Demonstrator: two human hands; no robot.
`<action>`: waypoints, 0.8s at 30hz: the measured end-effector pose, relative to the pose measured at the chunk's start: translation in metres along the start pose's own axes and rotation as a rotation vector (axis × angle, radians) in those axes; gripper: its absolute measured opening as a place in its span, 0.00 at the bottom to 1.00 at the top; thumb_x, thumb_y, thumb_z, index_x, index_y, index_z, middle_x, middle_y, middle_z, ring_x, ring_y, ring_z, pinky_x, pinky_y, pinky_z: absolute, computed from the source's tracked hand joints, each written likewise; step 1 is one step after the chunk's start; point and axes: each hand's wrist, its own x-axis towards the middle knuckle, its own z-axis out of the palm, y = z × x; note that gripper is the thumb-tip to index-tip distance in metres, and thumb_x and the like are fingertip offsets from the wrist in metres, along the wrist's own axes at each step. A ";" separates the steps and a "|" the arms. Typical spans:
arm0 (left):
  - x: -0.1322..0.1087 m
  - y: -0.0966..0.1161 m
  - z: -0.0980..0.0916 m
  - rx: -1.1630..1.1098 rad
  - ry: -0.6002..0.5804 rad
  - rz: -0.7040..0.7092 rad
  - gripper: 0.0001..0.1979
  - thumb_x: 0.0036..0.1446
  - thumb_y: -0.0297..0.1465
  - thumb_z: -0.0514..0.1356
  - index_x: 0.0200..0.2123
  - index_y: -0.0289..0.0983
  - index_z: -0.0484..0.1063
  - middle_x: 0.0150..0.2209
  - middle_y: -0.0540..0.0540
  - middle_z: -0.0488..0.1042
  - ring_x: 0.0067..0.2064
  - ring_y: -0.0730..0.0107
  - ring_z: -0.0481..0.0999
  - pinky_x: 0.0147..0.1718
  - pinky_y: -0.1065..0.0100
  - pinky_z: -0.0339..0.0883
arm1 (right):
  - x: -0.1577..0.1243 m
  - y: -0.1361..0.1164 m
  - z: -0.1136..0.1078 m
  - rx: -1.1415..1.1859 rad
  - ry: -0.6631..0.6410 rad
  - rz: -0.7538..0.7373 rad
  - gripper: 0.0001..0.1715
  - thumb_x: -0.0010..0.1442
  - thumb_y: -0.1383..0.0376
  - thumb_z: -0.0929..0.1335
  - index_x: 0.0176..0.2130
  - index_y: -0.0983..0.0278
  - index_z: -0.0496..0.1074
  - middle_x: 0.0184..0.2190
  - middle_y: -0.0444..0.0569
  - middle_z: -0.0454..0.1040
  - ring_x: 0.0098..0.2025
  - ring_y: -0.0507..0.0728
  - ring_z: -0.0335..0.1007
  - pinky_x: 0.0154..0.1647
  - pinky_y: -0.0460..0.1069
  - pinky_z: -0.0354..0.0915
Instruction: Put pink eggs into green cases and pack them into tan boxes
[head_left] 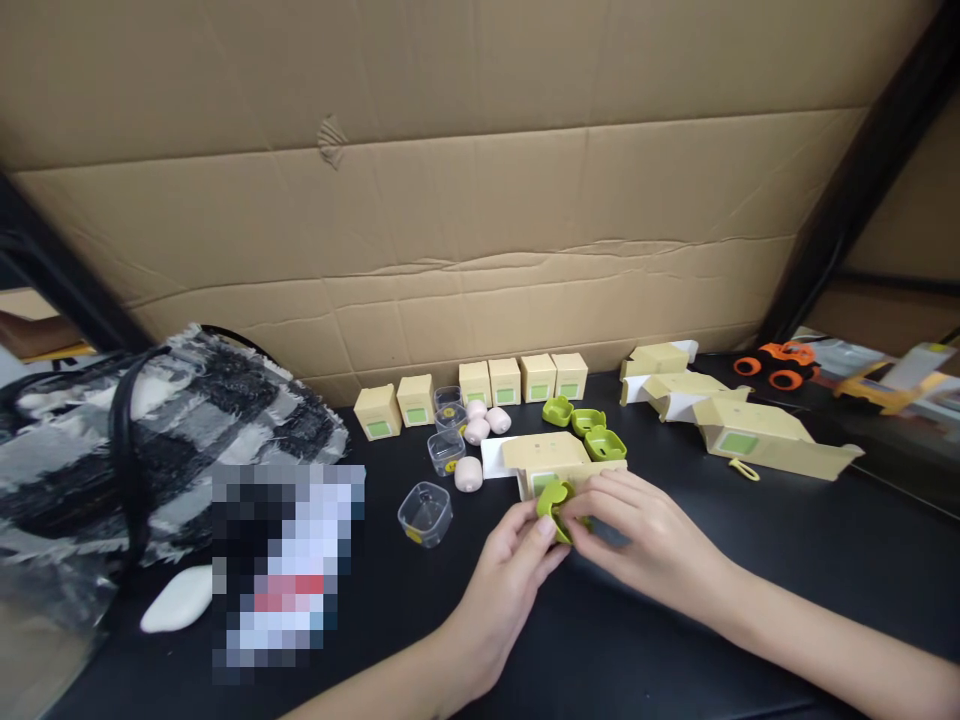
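Observation:
My left hand (514, 565) grips a small green plastic holder (553, 495), with the thumb on its near side. My right hand (637, 520) pinches at the same holder from the right, and its fingertips partly cover the opening. Just behind the hands lies an opened cardboard box (544, 452) with its flaps spread. Several matching green holders (604, 446) stand in a row past that box. To the left are pale pink rounded pieces (469, 474) and transparent plastic cups (425, 514) with yellow stickers.
Several closed small boxes (377, 412) line the cardboard wall (465, 200). Opened boxes (757, 435) and a light-green loop (744, 469) lie right, near an orange toy truck (777, 366). A checked bag (247, 420) and a white object (178, 599) occupy the left.

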 end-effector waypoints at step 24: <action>-0.001 0.011 0.000 0.210 0.077 -0.038 0.12 0.47 0.37 0.69 0.33 0.36 0.80 0.30 0.47 0.81 0.34 0.67 0.80 0.37 0.68 0.73 | 0.004 -0.004 -0.012 0.334 -0.101 0.364 0.09 0.58 0.70 0.66 0.28 0.63 0.72 0.24 0.43 0.71 0.25 0.51 0.63 0.26 0.45 0.60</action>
